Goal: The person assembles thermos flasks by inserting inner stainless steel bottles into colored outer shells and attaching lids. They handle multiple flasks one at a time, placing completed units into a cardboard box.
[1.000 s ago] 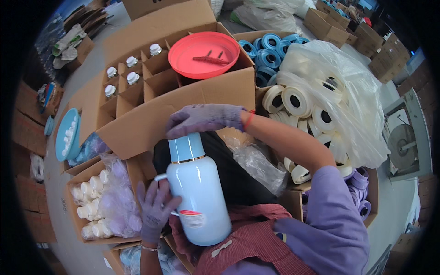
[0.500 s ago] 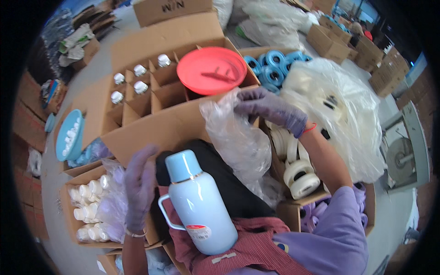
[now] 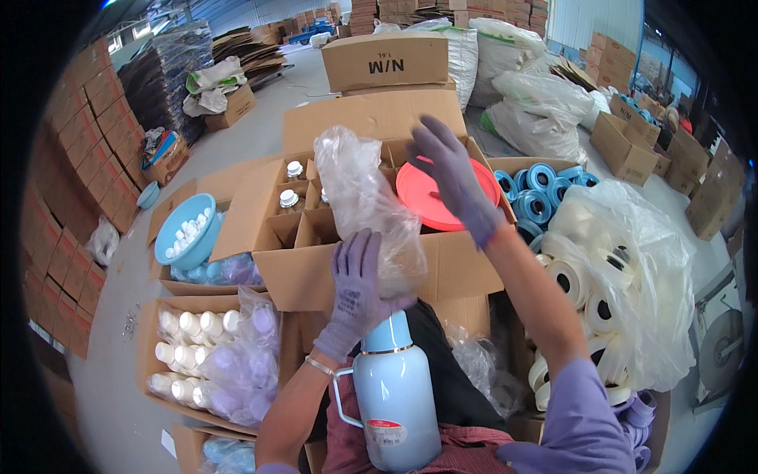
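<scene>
**Clear bag (image 3: 355, 174) at your left hand (image 3: 359, 284), right hand (image 3: 456, 178) free**

Your left fingers point up, straight and close together, along the bag's lower end, with the thumb stretched out to the right beneath it; whether they pinch the film, you cannot tell from here. Your right hand is open, fingers extended and holding nothing, raised in front of the red basin (image 3: 412, 197).

The pale blue flask (image 3: 399, 407) is at your lap, lid end away from you, handle toward your left forearm. Its lid (image 3: 387, 333) shows just below your left thumb.

Ahead of you, the divided carton (image 3: 379, 278) holds bottles (image 3: 290, 199) on its left side, and the basin sits at its right. White cups (image 3: 189, 355) fill a box to your left; cream rings (image 3: 567, 276) lie to your right, partly under plastic.
</scene>
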Available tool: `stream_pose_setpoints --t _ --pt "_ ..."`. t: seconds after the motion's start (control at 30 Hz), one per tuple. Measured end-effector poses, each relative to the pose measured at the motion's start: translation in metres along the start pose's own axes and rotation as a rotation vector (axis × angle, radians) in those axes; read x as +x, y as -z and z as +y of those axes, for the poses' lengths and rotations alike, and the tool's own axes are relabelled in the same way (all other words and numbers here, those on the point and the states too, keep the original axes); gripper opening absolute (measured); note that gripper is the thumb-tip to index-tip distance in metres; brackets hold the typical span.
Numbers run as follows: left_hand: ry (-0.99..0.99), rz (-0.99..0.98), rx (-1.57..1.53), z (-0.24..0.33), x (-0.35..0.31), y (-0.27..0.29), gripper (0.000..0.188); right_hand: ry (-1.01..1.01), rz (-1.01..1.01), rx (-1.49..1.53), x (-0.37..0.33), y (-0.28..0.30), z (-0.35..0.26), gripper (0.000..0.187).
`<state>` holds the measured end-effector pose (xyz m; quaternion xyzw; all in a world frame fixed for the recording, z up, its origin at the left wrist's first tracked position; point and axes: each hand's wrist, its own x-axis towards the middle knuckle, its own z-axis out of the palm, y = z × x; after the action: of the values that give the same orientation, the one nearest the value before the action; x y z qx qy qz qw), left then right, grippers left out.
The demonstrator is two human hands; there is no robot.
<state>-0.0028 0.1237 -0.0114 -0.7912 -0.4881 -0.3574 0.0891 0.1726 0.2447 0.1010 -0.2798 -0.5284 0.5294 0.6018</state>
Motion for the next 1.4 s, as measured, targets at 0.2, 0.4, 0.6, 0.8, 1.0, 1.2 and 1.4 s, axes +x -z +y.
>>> stream_pose_setpoints --t 0.2,0.4,0.6,0.8,1.0,1.2,1.4 --pt "0.546 -0.063 -0.412 -0.049 -0.004 -0.042 0.038 -0.192 0.042 -0.155 -0.125 0.057 0.086 0.049" --pt "0.902 0.146 -1.236 -0.052 -0.009 -0.026 0.02 -0.149 -0.054 -0.329 -0.13 0.022 0.133 0.067" --pt "0.261 -0.164 -0.428 -0.081 -0.06 0.004 0.033 0.039 -0.132 -0.862 -0.098 -0.002 0.154 0.048" --pt "0.601 0.473 -1.194 -0.11 -0.147 0.005 0.047 -0.199 0.079 -0.719 -0.122 0.036 0.165 0.022" --pt "0.644 -0.051 -1.718 -0.052 -0.21 0.05 0.031 0.254 0.091 -0.681 -0.227 0.038 0.111 0.028" --pt "0.906 -0.51 -1.12 -0.008 -0.223 0.086 0.017 0.208 -0.281 -1.162 -0.321 0.056 0.095 0.031" --pt "1.097 -0.758 -1.007 0.0 -0.24 0.14 0.03 0.398 -0.95 -1.045 -0.409 0.1 0.086 0.018"
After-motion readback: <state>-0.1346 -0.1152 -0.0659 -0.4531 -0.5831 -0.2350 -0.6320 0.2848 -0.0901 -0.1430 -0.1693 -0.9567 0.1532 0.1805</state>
